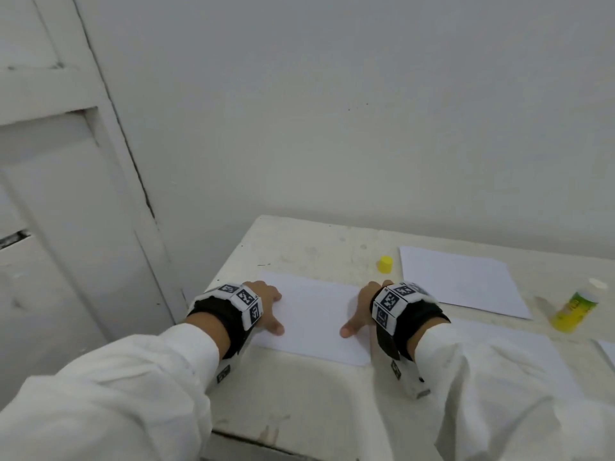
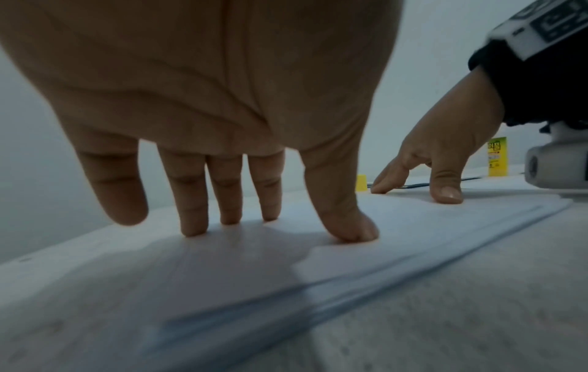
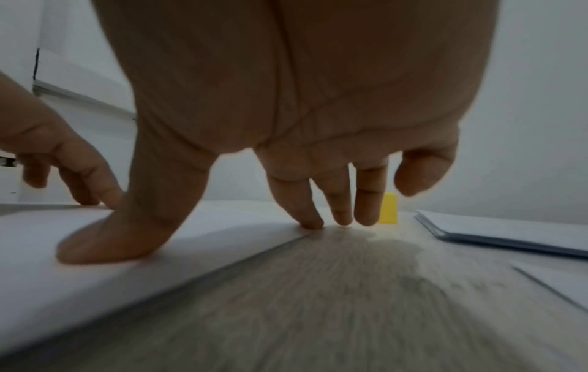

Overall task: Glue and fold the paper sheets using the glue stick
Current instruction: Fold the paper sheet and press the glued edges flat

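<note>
Folded sheet (image 1: pixel 312 322) lies flat near bench (image 1: pixel 299 404) left edge; fold apparently done, pressing under way. Left hand (image 1: pixel 266 306) and right hand (image 1: pixel 361 311) rest spread on sheet ends, fingers straight, gripping nothing. Uncapped glue stick (image 1: pixel 574 309) near right edge; yellow cap (image 1: pixel 385 264) and further sheets (image 1: pixel 462 281) behind, apparently awaiting glue. Nothing obstructs.

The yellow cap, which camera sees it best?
The head view. The yellow cap stands whole on the table, in the open beyond the right hand. In the left wrist view the cap is small and far off. In the right wrist view it is partly hidden behind fingers.
</note>
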`<state>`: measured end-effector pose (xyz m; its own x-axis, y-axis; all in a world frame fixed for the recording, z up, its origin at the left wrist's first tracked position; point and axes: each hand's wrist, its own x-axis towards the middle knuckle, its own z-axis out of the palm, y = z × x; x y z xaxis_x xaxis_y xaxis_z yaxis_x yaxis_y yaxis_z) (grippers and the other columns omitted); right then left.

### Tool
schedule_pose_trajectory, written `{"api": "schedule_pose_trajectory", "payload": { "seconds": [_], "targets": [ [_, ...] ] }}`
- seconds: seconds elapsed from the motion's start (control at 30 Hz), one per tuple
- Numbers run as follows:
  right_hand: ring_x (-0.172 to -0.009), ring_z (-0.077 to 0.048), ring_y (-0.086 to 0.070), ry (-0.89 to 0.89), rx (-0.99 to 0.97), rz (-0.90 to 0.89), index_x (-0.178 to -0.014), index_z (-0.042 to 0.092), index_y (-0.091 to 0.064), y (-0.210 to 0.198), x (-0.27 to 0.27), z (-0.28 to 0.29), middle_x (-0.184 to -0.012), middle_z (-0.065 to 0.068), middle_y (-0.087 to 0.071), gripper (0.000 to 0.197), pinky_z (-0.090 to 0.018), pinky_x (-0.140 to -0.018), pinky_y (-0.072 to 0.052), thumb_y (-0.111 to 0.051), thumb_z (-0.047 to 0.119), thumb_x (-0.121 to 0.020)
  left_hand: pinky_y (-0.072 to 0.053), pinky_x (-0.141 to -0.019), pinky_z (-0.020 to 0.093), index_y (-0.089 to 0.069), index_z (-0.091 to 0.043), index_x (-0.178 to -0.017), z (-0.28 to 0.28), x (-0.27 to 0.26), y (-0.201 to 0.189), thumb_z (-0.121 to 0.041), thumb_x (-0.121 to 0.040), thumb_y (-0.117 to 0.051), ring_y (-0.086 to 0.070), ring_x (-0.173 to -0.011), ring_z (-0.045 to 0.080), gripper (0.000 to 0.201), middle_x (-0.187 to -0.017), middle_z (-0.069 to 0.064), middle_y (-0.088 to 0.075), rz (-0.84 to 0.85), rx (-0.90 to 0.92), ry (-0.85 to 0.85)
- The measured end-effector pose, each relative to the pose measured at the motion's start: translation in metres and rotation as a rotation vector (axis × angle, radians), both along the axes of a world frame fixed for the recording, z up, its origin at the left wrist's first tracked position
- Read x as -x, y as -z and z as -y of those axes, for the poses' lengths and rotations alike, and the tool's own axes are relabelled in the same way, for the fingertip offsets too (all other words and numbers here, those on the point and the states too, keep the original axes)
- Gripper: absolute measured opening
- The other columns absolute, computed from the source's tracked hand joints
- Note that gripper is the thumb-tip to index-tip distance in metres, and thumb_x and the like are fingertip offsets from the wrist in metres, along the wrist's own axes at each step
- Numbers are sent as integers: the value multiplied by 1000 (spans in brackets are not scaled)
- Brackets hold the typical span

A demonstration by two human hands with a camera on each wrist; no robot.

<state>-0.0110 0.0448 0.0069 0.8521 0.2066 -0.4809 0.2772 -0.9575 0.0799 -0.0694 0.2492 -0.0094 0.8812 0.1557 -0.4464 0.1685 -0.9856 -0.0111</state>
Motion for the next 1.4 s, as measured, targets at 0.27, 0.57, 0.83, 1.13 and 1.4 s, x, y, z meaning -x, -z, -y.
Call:
{"api": "schedule_pose_trajectory", "payload": {
  "seconds": [0.27, 0.57, 0.83, 1.13, 1.4],
  "targets": [
    [-120, -26, -39, -65, -130, 77, -124, 16, -51, -1, 11, -11, -121, -4, -49, 72, -40, -96, -39, -78, 50, -67, -32, -110, 39, -29, -25, -148, -3, -1, 3, -53, -77, -71, -36, -135, 26, 87, -148, 2, -35, 18, -1, -16],
    [-116, -26, -50, 342, -699, -91, -138, 4, -39, 4, 33, -2, -134, -12, -48, 77, -33, -92, -47, -79, 15, -74, -34, -109, 40, -31, -27, -146, -3, 2, 5, -54, -74, -73, -40, -132, 26, 88, -146, 2, -36, 57, 28, -63],
    [-66, -15, -43, 6, -435, 14, -65, 15, -40, -9, 60, -14, -70, 1, -41, 28, -18, -50, -29, -58, 13, -87, -20, -115, 50, 28, -16, -146, 4, 9, -2, -42, -62, -86, -4, -147, 31, 144, -158, 10, 18, 224, 15, -156],
    [-78, -19, -49, 71, -490, -174, -95, 8, -54, -20, 71, -8, -82, -1, -48, 17, -20, -61, -40, -52, 25, -93, -28, -98, 36, -62, -39, -106, -23, 3, -37, -42, -82, -64, -45, -123, 15, 24, -121, -12, -57, 330, -111, -4],
    [-83, -19, -53, 407, -773, -358, -121, 10, -52, -20, 64, 4, -94, -4, -54, 33, -39, -87, -52, -49, 23, -90, -36, -73, 26, -48, -28, -74, -43, 5, -30, -37, -89, -58, -53, -86, 18, 20, -80, -10, -52, 448, 248, -108]
  ]
}}
